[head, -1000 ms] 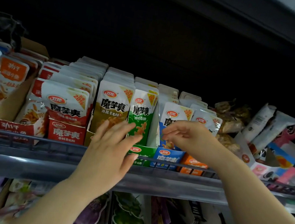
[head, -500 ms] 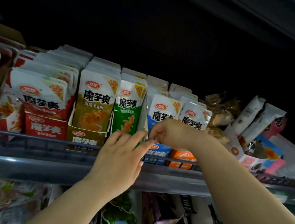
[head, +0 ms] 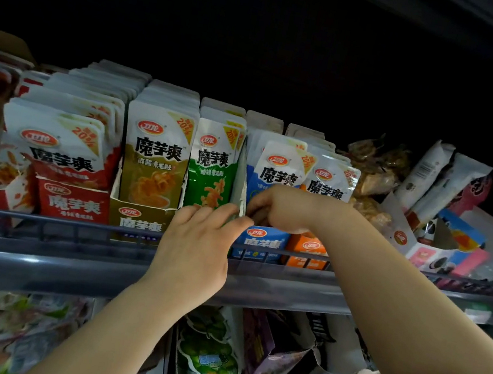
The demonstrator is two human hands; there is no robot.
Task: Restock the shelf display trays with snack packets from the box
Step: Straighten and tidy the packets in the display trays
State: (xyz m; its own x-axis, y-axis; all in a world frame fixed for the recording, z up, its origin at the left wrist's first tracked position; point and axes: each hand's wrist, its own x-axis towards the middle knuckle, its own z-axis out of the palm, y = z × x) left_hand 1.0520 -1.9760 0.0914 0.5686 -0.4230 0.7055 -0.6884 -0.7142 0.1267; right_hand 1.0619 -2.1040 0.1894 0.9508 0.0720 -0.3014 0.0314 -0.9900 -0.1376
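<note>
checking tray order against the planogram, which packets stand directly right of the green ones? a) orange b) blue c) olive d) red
b: the blue packets stand just right of the green packets, with only a cardboard tray wall between them.

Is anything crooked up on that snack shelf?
Yes. At the left, the front red-and-white snack packet lies slanted across its red cardboard tray. The olive packet and green packet beside it stand straight.
</note>
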